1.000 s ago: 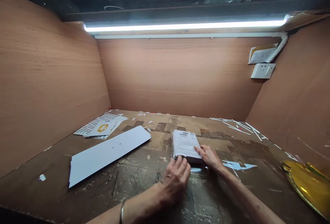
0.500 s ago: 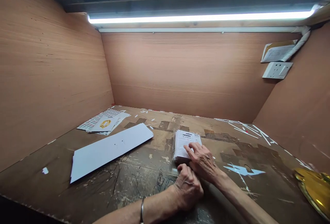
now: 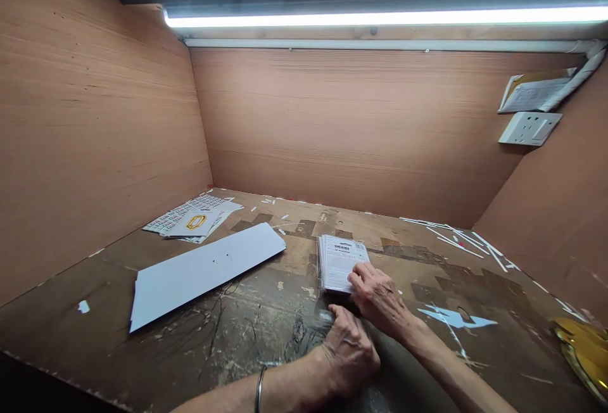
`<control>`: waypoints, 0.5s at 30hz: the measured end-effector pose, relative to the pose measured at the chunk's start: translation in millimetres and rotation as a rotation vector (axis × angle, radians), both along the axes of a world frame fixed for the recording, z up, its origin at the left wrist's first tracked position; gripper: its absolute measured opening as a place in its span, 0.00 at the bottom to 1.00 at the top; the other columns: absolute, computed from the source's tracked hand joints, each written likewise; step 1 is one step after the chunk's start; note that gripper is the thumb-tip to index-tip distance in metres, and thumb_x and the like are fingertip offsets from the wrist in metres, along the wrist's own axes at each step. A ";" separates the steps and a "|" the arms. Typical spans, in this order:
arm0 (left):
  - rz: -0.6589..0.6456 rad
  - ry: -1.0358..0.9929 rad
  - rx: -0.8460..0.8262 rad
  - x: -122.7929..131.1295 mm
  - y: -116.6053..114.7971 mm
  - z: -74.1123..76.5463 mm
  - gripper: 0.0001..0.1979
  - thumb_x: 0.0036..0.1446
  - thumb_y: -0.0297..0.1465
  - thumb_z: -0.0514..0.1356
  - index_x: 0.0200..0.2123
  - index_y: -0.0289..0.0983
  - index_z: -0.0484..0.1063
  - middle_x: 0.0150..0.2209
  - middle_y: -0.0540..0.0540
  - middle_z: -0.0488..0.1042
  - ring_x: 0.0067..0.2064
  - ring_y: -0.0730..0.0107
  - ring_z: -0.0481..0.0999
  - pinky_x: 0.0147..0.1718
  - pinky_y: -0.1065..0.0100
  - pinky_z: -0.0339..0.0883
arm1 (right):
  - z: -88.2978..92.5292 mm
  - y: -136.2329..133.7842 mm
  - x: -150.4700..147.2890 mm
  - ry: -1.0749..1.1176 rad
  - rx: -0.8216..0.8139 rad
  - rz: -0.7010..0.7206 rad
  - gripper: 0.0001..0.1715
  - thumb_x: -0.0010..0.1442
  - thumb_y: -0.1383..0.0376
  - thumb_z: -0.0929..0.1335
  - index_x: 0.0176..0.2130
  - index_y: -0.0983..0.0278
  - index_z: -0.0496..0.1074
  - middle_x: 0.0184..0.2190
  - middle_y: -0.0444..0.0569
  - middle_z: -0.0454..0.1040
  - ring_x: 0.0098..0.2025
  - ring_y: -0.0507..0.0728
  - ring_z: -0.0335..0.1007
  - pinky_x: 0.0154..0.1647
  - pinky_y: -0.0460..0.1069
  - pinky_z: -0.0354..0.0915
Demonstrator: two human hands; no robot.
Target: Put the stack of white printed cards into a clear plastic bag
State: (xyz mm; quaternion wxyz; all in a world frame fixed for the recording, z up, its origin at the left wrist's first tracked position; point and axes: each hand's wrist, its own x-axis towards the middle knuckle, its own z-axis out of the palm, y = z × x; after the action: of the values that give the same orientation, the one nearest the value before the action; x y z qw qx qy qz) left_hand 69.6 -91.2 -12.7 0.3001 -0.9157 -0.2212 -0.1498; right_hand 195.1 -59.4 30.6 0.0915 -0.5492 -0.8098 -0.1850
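A stack of white printed cards [image 3: 339, 267] in clear plastic lies on the worktable, each with a hanger slot at its far edge. My right hand [image 3: 377, 292] lies over the near right corner of the stack, its bent fingers close together on the top card; its thumb is hidden. Just in front of the stack, my left hand [image 3: 350, 349] rests low over the table with its fingers curled in. What it holds, if anything, is out of sight. A metal bangle [image 3: 259, 389] circles the left wrist.
Long white card sheets [image 3: 209, 270] lie to the left. Behind them are printed sheets [image 3: 197, 220] with a yellow ring-shaped piece on top. Thin white strips [image 3: 456, 239] and a jagged pale blue scrap [image 3: 456, 318] lie right. A golden object [image 3: 582, 353] stands at the right edge.
My right fingers have drawn back from the middle of the top card toward its near right corner. My left hand stays curled, slightly nearer me. The camera view has shifted slightly.
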 end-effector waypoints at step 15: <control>0.056 0.049 0.026 -4.5 2.1 2.6 0.12 0.47 0.24 0.46 0.25 0.26 0.69 0.23 0.32 0.71 0.26 0.49 0.71 0.23 0.49 0.63 | -2.6 2.7 -4.8 -0.185 0.120 -0.192 0.05 0.55 0.72 0.60 0.32 0.64 0.63 0.32 0.51 0.64 0.34 0.59 0.57 0.29 0.51 0.50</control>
State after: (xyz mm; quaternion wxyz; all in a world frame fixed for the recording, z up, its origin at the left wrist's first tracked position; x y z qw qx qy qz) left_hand 65.1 -89.1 -10.1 0.3214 -0.9085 -0.2374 -0.1219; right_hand 190.3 -56.7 28.0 0.0307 -0.5983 -0.7460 -0.2908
